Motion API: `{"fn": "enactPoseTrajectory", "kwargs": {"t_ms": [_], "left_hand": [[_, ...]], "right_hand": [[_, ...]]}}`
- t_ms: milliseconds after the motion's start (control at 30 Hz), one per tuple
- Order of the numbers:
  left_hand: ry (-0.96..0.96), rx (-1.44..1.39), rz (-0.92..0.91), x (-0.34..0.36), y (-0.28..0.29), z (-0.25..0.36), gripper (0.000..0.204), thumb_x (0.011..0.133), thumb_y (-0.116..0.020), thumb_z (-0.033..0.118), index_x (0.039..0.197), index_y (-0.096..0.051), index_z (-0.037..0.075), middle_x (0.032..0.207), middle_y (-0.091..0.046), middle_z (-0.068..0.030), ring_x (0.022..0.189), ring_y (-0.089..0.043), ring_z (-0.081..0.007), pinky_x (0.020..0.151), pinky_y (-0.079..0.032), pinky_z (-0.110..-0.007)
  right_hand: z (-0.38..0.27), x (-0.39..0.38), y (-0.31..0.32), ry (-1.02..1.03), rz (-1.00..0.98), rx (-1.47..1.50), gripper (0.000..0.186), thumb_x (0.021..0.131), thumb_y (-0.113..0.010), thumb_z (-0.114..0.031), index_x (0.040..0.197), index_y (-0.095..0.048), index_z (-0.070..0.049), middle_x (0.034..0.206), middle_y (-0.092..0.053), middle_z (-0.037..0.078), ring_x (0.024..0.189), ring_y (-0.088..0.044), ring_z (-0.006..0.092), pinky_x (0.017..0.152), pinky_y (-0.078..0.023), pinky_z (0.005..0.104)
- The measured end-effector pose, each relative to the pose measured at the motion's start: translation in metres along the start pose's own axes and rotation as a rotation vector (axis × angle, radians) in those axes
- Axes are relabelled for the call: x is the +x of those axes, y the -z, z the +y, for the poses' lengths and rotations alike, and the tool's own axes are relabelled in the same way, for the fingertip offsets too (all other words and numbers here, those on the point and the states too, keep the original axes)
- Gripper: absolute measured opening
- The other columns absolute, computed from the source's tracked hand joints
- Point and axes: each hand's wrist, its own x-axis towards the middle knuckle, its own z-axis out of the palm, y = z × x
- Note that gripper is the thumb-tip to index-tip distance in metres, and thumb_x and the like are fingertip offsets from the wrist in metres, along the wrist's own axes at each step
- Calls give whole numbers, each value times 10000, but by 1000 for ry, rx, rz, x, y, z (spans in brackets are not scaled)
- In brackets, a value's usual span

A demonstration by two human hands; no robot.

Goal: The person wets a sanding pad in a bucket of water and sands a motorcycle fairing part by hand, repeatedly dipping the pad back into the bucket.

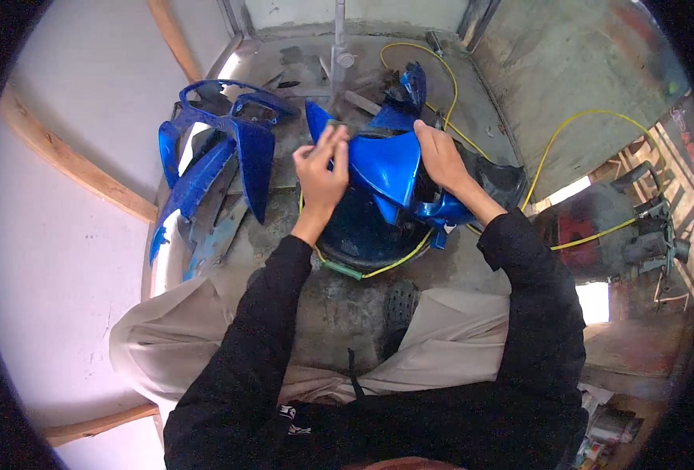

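Grey, paint-stained concrete floor (pixel 339 305) between pale walls; yellow hose (pixel 554 137) trails across it; left hand (pixel 321 174) and right hand (pixel 441 157) both grasping a blue fairing panel (pixel 382 168); more blue panels (pixel 218 168) lie leftward.

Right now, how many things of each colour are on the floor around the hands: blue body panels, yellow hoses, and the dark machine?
Blue body panels: 2, one under both hands, one at the left
Yellow hoses: 1
Dark machine at the right: 1
Total: 4
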Motion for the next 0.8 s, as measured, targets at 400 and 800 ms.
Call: {"fn": "enactPoseTrajectory", "kwargs": {"t_ms": [400, 800], "left_hand": [[-74, -16, -72, 5, -5, 5, 267, 951, -646, 162, 1195, -734, 103, 1222, -734, -68, 1231, -640, -218, 972, -392, -395], [-195, -135, -135, -2, -3, 32, 214, 929, -649, 161, 1107, -759, 118, 1234, -729, -49, 1225, -650, -197, 968, -381, -428]], "right_hand": [[15, -2, -3, 63, 49, -51, 319, 1073, -381, -212, 1060, -564, 49, 927, -631, 277, 926, -613, 453, 802, -465, 528], [15, -4, -2, 88, 116, -72, 338, 1081, -370, -230, 1002, -553, 44, 907, -629, 269, 848, -600, 464, 735, -443, 534]]}}
